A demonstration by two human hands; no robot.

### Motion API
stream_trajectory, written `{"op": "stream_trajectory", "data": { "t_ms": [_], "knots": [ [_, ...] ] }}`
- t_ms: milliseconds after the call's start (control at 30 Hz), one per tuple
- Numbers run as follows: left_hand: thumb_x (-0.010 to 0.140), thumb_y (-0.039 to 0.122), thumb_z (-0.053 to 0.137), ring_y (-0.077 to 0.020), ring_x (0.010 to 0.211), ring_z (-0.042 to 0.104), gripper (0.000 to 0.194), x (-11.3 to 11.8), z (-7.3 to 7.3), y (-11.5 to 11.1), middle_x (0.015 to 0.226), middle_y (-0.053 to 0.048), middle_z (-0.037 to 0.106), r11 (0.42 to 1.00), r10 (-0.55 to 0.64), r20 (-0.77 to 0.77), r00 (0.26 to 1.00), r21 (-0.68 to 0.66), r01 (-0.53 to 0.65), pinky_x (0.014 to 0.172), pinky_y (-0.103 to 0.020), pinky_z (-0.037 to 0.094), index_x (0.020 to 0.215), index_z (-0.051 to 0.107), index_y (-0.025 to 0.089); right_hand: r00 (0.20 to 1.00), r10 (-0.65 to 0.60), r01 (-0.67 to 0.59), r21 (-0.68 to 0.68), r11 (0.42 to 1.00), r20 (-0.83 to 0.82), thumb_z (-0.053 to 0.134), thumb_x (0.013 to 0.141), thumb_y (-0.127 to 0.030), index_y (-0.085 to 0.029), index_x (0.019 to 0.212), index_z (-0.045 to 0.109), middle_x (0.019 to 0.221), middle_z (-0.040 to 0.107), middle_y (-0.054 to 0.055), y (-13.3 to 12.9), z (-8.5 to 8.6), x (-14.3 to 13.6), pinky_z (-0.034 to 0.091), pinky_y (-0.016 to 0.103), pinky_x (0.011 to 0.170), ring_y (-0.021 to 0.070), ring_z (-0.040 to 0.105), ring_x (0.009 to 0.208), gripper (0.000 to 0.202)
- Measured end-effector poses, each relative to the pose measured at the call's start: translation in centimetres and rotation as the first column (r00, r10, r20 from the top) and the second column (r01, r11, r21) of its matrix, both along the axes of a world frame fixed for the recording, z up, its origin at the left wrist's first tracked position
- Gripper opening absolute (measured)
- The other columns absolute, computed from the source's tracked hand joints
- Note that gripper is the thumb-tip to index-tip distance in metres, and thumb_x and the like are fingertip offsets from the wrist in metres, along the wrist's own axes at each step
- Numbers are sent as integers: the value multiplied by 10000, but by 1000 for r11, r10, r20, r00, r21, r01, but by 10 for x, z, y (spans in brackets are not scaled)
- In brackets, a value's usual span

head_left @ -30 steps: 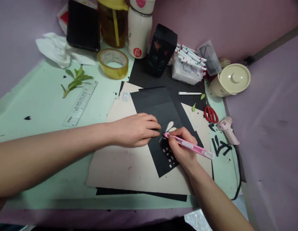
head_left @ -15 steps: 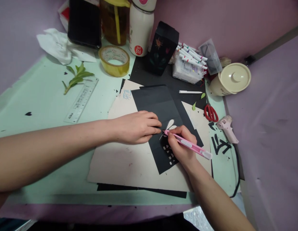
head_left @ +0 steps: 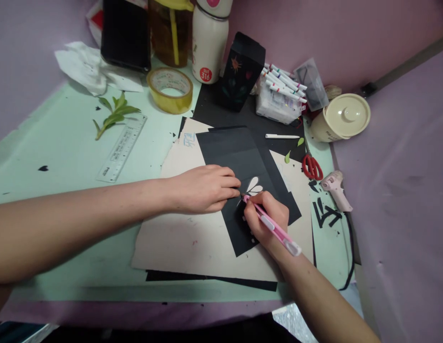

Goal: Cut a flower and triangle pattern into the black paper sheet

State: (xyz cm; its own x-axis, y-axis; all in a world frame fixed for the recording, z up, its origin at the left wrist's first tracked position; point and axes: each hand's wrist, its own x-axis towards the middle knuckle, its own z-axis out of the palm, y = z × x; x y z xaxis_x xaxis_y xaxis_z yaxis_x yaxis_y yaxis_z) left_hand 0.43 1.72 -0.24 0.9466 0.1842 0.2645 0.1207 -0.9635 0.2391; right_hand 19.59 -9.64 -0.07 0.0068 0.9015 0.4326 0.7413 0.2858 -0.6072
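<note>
My left hand (head_left: 207, 188) lies flat on the black paper (head_left: 230, 152), fingers stretched to the right and holding nothing. Pinched in my right hand (head_left: 267, 216) is a pink craft knife (head_left: 274, 227), its tip on the black paper just right of my left fingertips. White petal-shaped openings (head_left: 254, 186) show in the paper above the knife tip. Small cut-out shapes lie partly hidden behind my right hand. Under the black paper is a large pale board (head_left: 181, 243).
A clear ruler (head_left: 123, 150), a leafy sprig (head_left: 116, 115) and a tape roll (head_left: 170, 90) lie at the left. Red scissors (head_left: 312, 166), a glue gun (head_left: 336, 190) and black scraps (head_left: 325, 214) are at the right. Bottles, markers and a lidded pot (head_left: 341, 119) stand behind.
My right hand has turned, swinging the knife's back end down and left. The knife tip has shifted slightly down and left, showing more of the petal shapes. My left hand stays nearly still.
</note>
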Motion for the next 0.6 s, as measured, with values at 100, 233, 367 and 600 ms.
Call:
{"op": "stream_trajectory", "data": {
  "t_ms": [100, 233, 367, 600],
  "knots": [
    [958, 221, 473, -270, 1139, 579, 302, 0, 0, 0, 1254, -79, 670, 1000, 4, 2, 1000, 8, -4, 932, -385, 484, 1159, 691, 167, 1000, 10, -11, -18, 1000, -17, 571, 831, -90, -210, 731, 541, 628, 605, -20, 0, 0, 1, 399, 242, 520, 107, 511, 513, 159],
    [954, 226, 485, -267, 1133, 590, 294, 0, 0, -1, 1249, -82, 672, 1000, 9, 10, 1000, 20, -9, 925, -380, 490, 1154, 692, 168, 1000, 20, -20, -18, 1000, -23, 562, 820, -82, -210, 722, 523, 620, 592, -23, 0, 0, 2, 390, 245, 514, 104, 493, 507, 165],
    [950, 228, 496, -267, 1125, 598, 289, 0, 0, -2, 1240, -85, 676, 1000, 7, 21, 1000, 25, -8, 914, -381, 497, 1155, 688, 164, 999, 37, -37, -4, 999, -31, 558, 806, -65, -208, 724, 515, 614, 582, -26, -1, -1, 2, 382, 242, 511, 101, 490, 504, 170],
    [935, 219, 518, -270, 1114, 603, 271, -1, -1, -2, 1230, -89, 680, 999, 1, 35, 999, 37, -2, 911, -391, 504, 1134, 692, 161, 997, 44, -45, -13, 999, -55, 553, 789, -53, -210, 719, 500, 603, 561, -36, -2, -2, 2, 360, 238, 499, 96, 471, 496, 180]
  ]
}}
